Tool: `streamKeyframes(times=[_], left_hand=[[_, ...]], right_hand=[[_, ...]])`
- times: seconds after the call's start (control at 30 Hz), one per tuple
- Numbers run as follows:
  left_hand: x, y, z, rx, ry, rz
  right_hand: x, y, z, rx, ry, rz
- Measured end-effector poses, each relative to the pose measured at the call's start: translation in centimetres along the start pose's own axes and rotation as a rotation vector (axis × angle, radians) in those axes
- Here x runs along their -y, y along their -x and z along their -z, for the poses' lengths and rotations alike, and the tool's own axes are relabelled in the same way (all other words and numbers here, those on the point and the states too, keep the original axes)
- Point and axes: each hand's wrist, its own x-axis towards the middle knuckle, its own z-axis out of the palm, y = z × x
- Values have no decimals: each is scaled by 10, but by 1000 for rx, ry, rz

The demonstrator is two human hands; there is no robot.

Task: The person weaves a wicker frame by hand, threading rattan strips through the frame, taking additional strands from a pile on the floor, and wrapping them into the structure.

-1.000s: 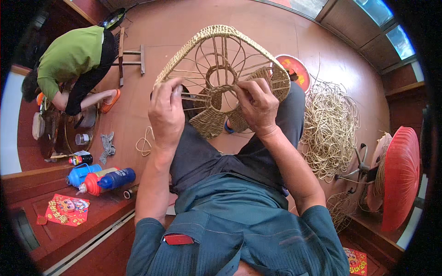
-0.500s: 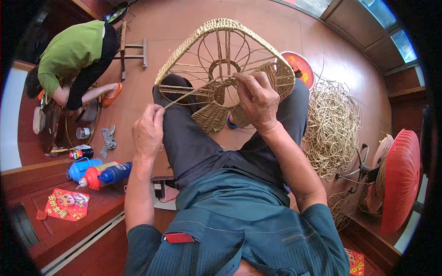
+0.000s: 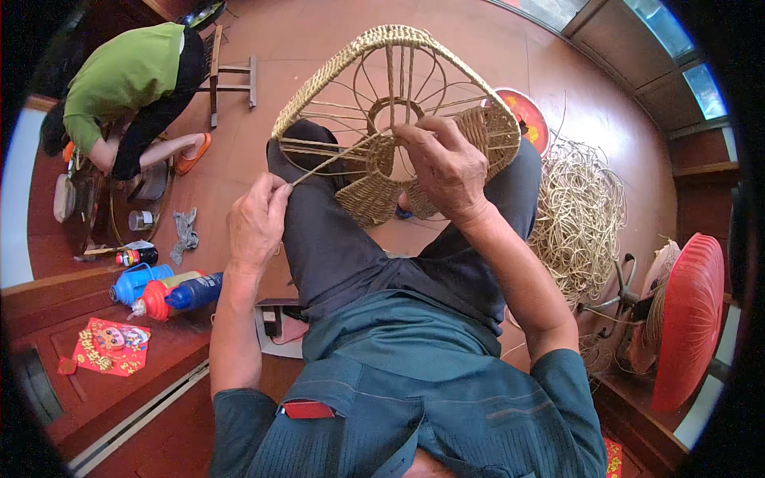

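Note:
A half-woven wicker frame [image 3: 392, 33] rests across my thighs, its thick rim wrapped in straw-coloured cord and its inside crossed by thin wire loops and cord spokes. Woven panels [image 3: 368, 203] fill part of its near side. My left hand [image 3: 256, 213] pinches a length of cord [image 3: 325, 162] left of the frame. That cord runs taut up to the frame's middle, where my right hand [image 3: 448, 167] is closed with thumb and fingertips together on it. The right hand covers the spot where the cord meets the weave.
Loose cord lies in a big pile [image 3: 580, 215] at right, near a red basin [image 3: 522, 115] and a red fan-like cover [image 3: 692, 319]. At left, a person in green [image 3: 127, 80] bends beside a wooden stool [image 3: 231, 80]. Several bottles [image 3: 195, 291] lie lower left.
The frame appears slightly farther right in the view. My right hand has shifted a little left along the cord; my left hand keeps its pinch.

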Motion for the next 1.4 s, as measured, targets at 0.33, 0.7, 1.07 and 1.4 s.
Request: streamKeyframes(times=[0.33, 0.7, 1.07, 1.4], left_hand=[[4, 1, 7, -44, -28, -45], [16, -17, 21, -38, 106, -28], [-22, -82, 52, -172, 4, -153], [-77, -92, -7, 18, 256, -188]], right_hand=[[-1, -3, -5, 19, 1, -3], [19, -17, -4, 1, 12, -11], [11, -31, -19, 162, 133, 74], [27, -50, -20, 85, 28, 79]])
